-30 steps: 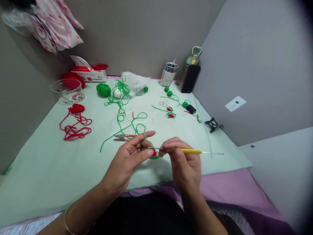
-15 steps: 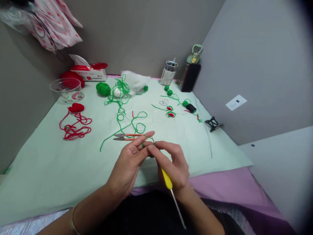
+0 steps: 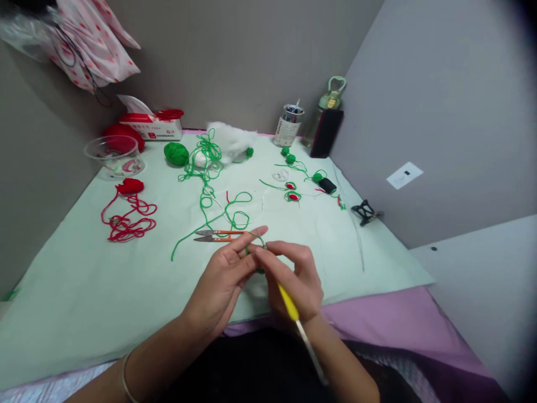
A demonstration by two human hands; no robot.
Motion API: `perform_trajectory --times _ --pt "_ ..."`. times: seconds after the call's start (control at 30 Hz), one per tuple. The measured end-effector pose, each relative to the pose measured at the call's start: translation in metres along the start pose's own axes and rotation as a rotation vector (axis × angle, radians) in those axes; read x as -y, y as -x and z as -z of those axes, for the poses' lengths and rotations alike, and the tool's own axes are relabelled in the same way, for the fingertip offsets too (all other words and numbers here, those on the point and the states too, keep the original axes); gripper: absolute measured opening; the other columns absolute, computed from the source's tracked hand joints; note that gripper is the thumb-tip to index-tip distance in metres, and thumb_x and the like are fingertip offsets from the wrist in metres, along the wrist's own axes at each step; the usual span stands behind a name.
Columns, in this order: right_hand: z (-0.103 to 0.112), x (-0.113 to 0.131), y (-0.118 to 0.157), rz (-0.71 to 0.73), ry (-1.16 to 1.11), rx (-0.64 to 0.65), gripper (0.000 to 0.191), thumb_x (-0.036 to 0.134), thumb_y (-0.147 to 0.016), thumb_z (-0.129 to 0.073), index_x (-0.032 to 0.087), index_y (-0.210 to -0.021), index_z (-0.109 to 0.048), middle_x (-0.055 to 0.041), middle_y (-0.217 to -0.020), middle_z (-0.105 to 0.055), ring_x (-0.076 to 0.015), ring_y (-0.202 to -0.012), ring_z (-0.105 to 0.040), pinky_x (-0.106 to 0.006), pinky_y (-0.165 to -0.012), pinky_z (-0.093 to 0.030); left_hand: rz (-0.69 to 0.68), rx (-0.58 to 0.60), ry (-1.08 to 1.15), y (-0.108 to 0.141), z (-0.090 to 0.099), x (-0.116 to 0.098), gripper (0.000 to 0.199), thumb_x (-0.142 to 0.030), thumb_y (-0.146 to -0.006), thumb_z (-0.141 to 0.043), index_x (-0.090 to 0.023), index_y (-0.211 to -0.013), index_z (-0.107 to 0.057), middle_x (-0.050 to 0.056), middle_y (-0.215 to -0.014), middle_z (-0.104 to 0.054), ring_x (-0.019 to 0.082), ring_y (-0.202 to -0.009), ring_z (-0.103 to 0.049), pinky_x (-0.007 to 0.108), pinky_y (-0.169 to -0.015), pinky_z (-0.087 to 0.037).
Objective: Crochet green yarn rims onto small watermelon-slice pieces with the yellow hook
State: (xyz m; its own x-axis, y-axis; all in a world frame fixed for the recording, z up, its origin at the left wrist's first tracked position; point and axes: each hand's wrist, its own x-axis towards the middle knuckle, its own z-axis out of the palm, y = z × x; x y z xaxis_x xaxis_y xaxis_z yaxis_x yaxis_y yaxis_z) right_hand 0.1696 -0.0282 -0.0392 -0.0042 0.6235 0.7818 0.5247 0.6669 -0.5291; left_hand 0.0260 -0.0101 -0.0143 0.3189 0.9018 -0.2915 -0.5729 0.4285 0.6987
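Note:
My right hand (image 3: 296, 277) is closed on a crochet hook (image 3: 288, 302) with a yellow grip; its metal shaft slants down toward me. My left hand (image 3: 226, 266) pinches a small piece of green crochet (image 3: 260, 271), mostly hidden by the fingers. Green yarn (image 3: 257, 235) runs over the stretched left index finger to the hook's tip, where the fingertips of both hands meet. Just beyond the left hand lie orange-handled thread snips (image 3: 218, 236), blades to the left. Loose green yarn (image 3: 241, 219) loops on the cloth behind them.
At the back left are a green yarn ball (image 3: 177, 153), a clear plastic tub (image 3: 113, 158), a tissue box (image 3: 153, 126) and red yarn (image 3: 130, 221). White stuffing (image 3: 230, 140) lies at the back. Right of it stand a pen can (image 3: 288, 126) and a phone (image 3: 327, 133); small red-green crochet pieces (image 3: 293, 197) lie nearer.
The hook's rear end has swung slightly right and down, and its shaft is blurred. Both hands keep their grip almost in place.

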Motion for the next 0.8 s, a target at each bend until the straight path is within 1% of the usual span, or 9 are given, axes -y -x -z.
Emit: perform_trajectory --times 0.1,0.17,0.23,0.37,0.47,0.57,0.67,0.73,0.8 --pt "0.006 -0.003 -0.004 -0.231 -0.244 -0.049 0.030 0.010 -0.097 -0.064 0.029 -0.114 -0.079 -0.0053 -0.100 -0.073 -0.0185 -0.086 -0.069 -0.033 -0.074 -0.059 0.095 0.031 -0.005 -0.002 0.004 -0.006 0.028 -0.024 -0.080 -0.087 -0.021 -0.109 -0.085 0.003 -0.088 -0.072 0.015 -0.086 -0.062 0.025 -0.086 -0.049" --pt "0.010 -0.005 -0.009 -0.402 -0.479 -0.067 0.021 0.016 -0.100 -0.062 0.028 -0.105 -0.079 -0.0033 -0.091 -0.071 -0.0153 -0.072 -0.065 -0.032 -0.066 -0.055 0.056 0.007 -0.055 -0.002 0.005 -0.008 0.027 -0.023 -0.080 -0.087 -0.021 -0.106 -0.086 0.002 -0.086 -0.070 0.014 -0.083 -0.060 0.024 -0.081 -0.047" --pt "0.011 -0.006 -0.013 -0.475 -0.622 -0.063 0.017 0.021 -0.101 -0.063 0.026 -0.100 -0.079 -0.0030 -0.090 -0.071 -0.0143 -0.068 -0.062 -0.031 -0.063 -0.053 -0.004 0.004 -0.108 -0.001 0.004 -0.008 0.031 -0.024 -0.079 -0.088 -0.023 -0.110 -0.085 0.000 -0.084 -0.067 0.013 -0.081 -0.058 0.024 -0.081 -0.047" --pt "0.006 -0.003 -0.015 -0.443 -0.607 -0.008 0.016 0.021 -0.100 -0.066 0.027 -0.102 -0.080 -0.0042 -0.099 -0.076 -0.0191 -0.091 -0.070 -0.032 -0.073 -0.057 -0.066 0.051 -0.162 0.002 0.002 -0.003 0.042 -0.023 -0.079 -0.089 -0.031 -0.120 -0.082 -0.001 -0.086 -0.069 0.014 -0.089 -0.062 0.027 -0.089 -0.047" --pt "0.004 0.001 -0.012 -0.387 -0.521 0.015 0.023 0.016 -0.101 -0.063 0.030 -0.109 -0.079 -0.0029 -0.102 -0.078 -0.0189 -0.094 -0.072 -0.033 -0.078 -0.060 -0.084 0.020 -0.170 0.001 0.000 -0.001 0.037 -0.025 -0.081 -0.088 -0.029 -0.117 -0.083 -0.001 -0.086 -0.069 0.014 -0.089 -0.062 0.026 -0.089 -0.048" --pt "0.003 0.003 -0.004 -0.194 -0.212 0.058 0.035 0.009 -0.098 -0.063 0.032 -0.121 -0.076 -0.0049 -0.109 -0.077 -0.0203 -0.099 -0.072 -0.037 -0.084 -0.062 -0.114 -0.034 -0.114 0.000 -0.001 0.001 0.039 -0.027 -0.079 -0.090 -0.026 -0.118 -0.082 -0.002 -0.081 -0.068 0.013 -0.083 -0.061 0.025 -0.087 -0.048" --pt "0.004 0.003 0.002 -0.002 0.028 0.061 0.046 0.007 -0.095 -0.067 0.034 -0.132 -0.072 -0.0075 -0.119 -0.074 -0.0232 -0.105 -0.072 -0.040 -0.087 -0.063 -0.023 -0.028 -0.014 -0.001 0.000 0.002 0.040 -0.029 -0.080 -0.089 -0.025 -0.119 -0.082 0.000 -0.084 -0.070 0.013 -0.087 -0.063 0.025 -0.088 -0.048" --pt "0.007 0.001 0.000 -0.060 -0.041 0.041 0.043 0.008 -0.096 -0.066 0.033 -0.129 -0.074 -0.0068 -0.113 -0.075 -0.0226 -0.102 -0.072 -0.039 -0.085 -0.063 0.073 0.008 0.014 -0.001 0.002 0.000 0.035 -0.028 -0.081 -0.088 -0.023 -0.116 -0.083 0.002 -0.090 -0.073 0.014 -0.091 -0.064 0.024 -0.088 -0.048" --pt "0.012 0.000 -0.005 -0.235 -0.246 -0.008 0.032 0.010 -0.098 -0.063 0.030 -0.118 -0.077 -0.0046 -0.100 -0.075 -0.0191 -0.087 -0.072 -0.035 -0.076 -0.062 0.097 0.010 -0.016 -0.001 0.004 -0.003 0.030 -0.026 -0.081 -0.088 -0.021 -0.110 -0.085 0.003 -0.092 -0.073 0.014 -0.088 -0.062 0.023 -0.084 -0.048"
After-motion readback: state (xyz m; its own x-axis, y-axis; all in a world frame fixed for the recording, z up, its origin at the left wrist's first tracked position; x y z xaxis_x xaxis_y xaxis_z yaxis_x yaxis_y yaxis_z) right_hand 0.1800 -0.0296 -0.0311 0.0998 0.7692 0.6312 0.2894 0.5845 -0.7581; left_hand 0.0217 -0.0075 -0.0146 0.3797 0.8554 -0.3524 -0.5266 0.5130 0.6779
